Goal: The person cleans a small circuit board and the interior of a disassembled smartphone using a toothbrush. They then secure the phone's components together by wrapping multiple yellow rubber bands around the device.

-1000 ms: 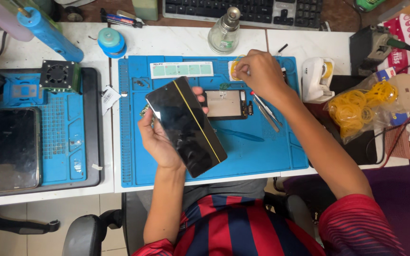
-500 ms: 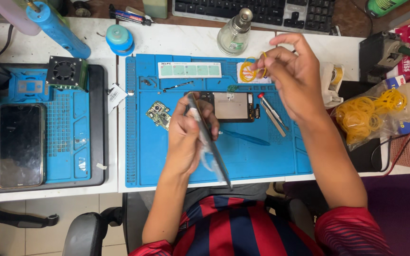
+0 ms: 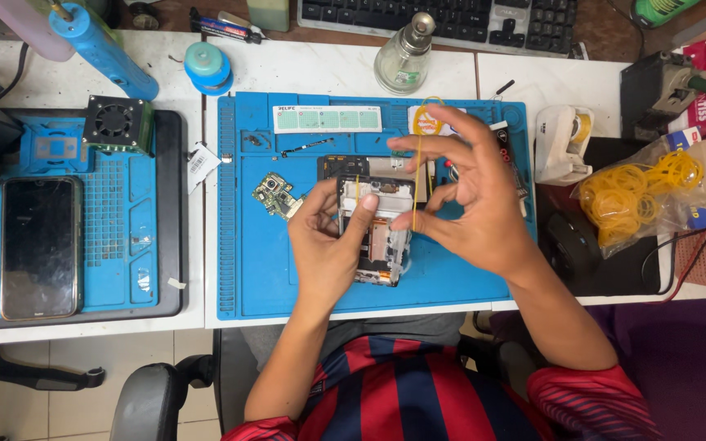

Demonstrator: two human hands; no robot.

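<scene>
So the left hand (image 3: pixel 328 245) was clamped around an opened-up phone (image 3: pixel 373 224), thumb pressed on its face, holding it just above the blue repair mat (image 3: pixel 239 269) near the middle of the desk (image 3: pixel 328 69). A yellow rubber band (image 3: pixel 417 175) was pinched and stretched taut between the fingers of the right hand (image 3: pixel 471 196), running as a thin vertical line right beside the phone's right edge. Another band looked already wrapped over the phone's upper part, hard to be sure though.

Stuff around it: a small green circuit board (image 3: pixel 275 194) lay on the mat just left of the phone, a glass bottle (image 3: pixel 404 57) stood at the far edge, and a bag of yellow rubber bands (image 3: pixel 635 200) sat off to the right next to a tape dispenser (image 3: pixel 561 143). Over on the left, a second dark phone (image 3: pixel 40 245) lay flat on another mat, with a little fan (image 3: pixel 116 122) beyond it.
</scene>
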